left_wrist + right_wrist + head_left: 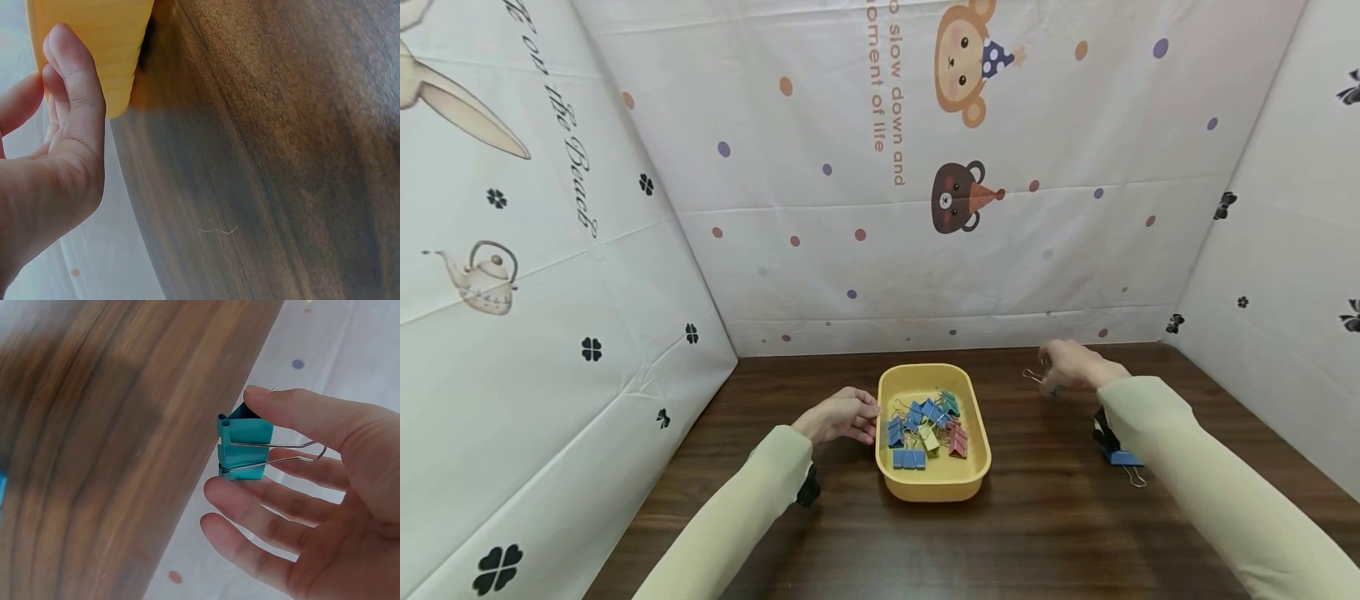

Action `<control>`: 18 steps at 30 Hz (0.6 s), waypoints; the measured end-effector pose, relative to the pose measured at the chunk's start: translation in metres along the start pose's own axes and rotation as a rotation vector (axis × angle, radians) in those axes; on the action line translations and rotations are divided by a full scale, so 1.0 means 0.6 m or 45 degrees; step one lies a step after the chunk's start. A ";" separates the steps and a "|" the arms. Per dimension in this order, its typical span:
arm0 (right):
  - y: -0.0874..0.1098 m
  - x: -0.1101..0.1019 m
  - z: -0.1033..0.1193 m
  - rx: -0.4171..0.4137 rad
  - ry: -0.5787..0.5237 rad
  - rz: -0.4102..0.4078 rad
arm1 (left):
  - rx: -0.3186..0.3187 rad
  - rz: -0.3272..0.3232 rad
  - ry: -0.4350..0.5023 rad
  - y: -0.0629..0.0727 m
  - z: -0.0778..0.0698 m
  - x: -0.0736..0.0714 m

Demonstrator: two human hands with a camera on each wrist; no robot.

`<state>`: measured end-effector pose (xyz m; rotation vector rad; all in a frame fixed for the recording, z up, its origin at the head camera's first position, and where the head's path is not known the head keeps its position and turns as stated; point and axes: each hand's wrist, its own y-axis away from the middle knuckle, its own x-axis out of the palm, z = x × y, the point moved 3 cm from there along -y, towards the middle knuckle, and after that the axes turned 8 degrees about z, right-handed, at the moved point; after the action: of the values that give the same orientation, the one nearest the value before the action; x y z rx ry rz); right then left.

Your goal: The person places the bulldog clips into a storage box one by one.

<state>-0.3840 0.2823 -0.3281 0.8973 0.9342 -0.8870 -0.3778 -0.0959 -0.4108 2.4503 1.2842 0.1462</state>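
Note:
My right hand (1075,364) is at the back right of the table, pinching a teal binder clip (247,453) between thumb and fingers. The clip's wire handles point back toward the palm. To the left of those fingers a silver wire loop (1032,375) shows in the head view. My left hand (842,417) rests its fingers against the left side of a yellow plastic basket (934,492); in the left wrist view the fingertips lie at the outer wall, the thumb by the rim. Inside the basket are several blue, green, yellow and red binder clips (928,437).
A blue binder clip (1123,457) lies on the dark wooden table (880,550), under the right forearm. White printed cloth walls (812,275) stand at the back and both sides of the table.

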 end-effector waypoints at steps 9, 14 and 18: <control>-0.015 -0.003 0.051 -0.027 0.072 -0.015 | 0.009 0.010 -0.005 -0.001 0.001 0.000; -0.024 -0.003 0.079 -0.089 0.103 -0.016 | 0.002 0.016 -0.001 -0.001 0.002 0.001; -0.030 -0.003 0.102 -0.120 0.118 -0.024 | 0.004 0.017 -0.004 0.000 0.001 0.000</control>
<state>-0.3843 0.2208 -0.3113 0.8556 1.0572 -0.8158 -0.3778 -0.0959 -0.4113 2.4613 1.2684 0.1435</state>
